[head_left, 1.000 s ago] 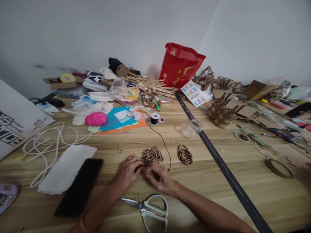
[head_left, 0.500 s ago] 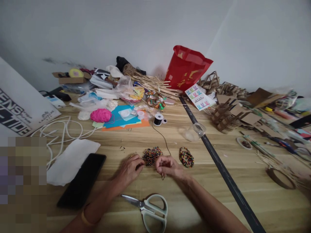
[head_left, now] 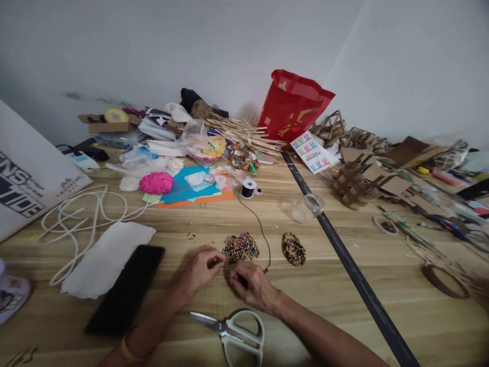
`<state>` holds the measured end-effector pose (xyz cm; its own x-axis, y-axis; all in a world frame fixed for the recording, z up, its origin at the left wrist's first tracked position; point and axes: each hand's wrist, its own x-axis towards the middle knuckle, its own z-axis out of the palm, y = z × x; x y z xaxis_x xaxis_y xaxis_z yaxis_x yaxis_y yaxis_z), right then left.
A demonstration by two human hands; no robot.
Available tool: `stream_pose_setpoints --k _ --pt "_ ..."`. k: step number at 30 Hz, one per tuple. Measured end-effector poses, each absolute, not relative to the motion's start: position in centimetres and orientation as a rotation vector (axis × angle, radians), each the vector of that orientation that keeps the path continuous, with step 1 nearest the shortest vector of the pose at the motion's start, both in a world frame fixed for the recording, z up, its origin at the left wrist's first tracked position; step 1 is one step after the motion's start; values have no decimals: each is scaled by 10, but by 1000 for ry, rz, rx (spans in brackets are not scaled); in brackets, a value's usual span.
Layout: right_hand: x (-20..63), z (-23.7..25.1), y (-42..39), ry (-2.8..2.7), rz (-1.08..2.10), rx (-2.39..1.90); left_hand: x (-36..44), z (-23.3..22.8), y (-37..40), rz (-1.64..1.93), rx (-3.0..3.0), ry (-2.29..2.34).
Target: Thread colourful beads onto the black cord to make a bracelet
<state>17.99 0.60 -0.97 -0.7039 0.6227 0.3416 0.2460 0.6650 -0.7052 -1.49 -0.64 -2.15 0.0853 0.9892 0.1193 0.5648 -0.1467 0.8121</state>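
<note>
My left hand (head_left: 200,269) rests on the wooden table (head_left: 328,311) with thumb and forefinger pinched on a small bead, just left of a loose pile of coloured beads (head_left: 240,247). Close beside it, my right hand (head_left: 250,285) is curled around the end of a thin black cord (head_left: 263,230). That cord runs up to a black spool (head_left: 248,188) and carries a few beads near my fingers. A finished beaded bracelet (head_left: 293,249) lies to the right of the pile. Scissors (head_left: 237,334) with pale handles lie under my wrists.
A black phone (head_left: 126,289) and white paper (head_left: 107,257) lie at left beside a white cable (head_left: 76,224). A clear jar (head_left: 307,206), a dark strip (head_left: 355,278), a pink yarn ball (head_left: 156,183), a red bag (head_left: 292,107) and cardboard scraps (head_left: 357,178) crowd the back and right.
My right hand has dropped from beside the bead pile back toward me, taking the cord end with it. My left hand stays pinched by the pile.
</note>
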Motion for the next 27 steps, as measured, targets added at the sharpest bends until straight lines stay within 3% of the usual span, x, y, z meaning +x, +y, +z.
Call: stream_pose_setpoints --k 7,27 --pt "180 -11 5 -2383 780 -628 -14 -18 -7 945 1746 1519" --pt "180 -13 9 -2103 1027 -841 -15 -15 -5 905 1600 1383"
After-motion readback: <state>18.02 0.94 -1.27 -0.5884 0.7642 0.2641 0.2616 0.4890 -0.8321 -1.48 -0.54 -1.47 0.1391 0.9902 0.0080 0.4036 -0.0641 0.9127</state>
